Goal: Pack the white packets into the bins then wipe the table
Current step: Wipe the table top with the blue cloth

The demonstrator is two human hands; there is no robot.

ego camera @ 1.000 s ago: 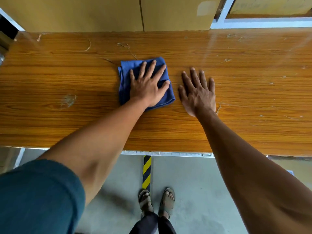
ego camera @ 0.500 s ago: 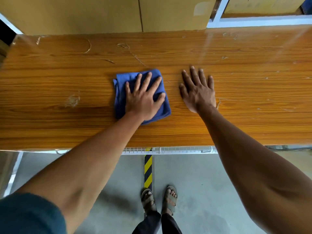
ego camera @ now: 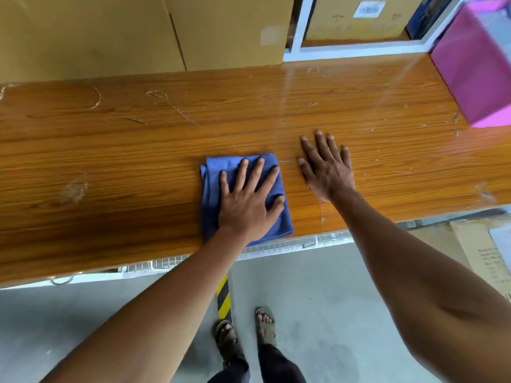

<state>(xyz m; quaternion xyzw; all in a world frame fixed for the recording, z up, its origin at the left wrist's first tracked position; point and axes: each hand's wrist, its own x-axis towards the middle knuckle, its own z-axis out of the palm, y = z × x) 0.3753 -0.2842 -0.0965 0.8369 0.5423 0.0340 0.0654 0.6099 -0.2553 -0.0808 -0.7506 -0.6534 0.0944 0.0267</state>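
Left hand (ego camera: 249,208) dragged blue cloth (ego camera: 246,197) back to table's (ego camera: 110,167) near edge.

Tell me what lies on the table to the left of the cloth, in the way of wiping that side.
Nothing visible does. The left hand presses the blue cloth flat on the table; leftward shows only bare wood with scuff marks.

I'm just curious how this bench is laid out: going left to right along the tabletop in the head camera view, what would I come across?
Blue cloth under the left hand → right hand flat on the table → pink box.
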